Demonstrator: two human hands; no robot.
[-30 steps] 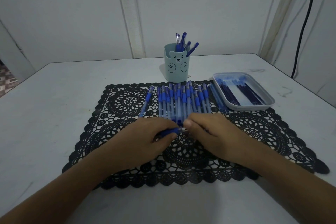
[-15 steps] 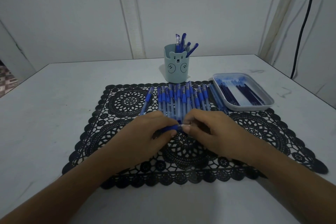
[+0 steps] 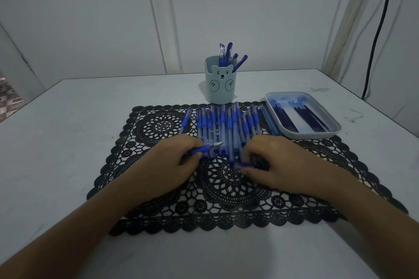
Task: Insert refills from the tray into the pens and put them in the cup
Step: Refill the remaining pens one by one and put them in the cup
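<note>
Pen (image 3: 205, 149) sits pinched in left grip (image 3: 172, 161), cap (image 3: 243, 165) in right grip (image 3: 278, 163).

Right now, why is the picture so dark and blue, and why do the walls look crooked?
Head view: dim, cool light tints the table and cup bluish; the wide lens splays the wall strips; the pen in the left hand looks sharp, the blue piece pinched by the right hand looks soft.

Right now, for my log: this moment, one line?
left hand: grips blue-gripped plastic pen | right hand: pinches small blue piece | over black lace mat
</note>
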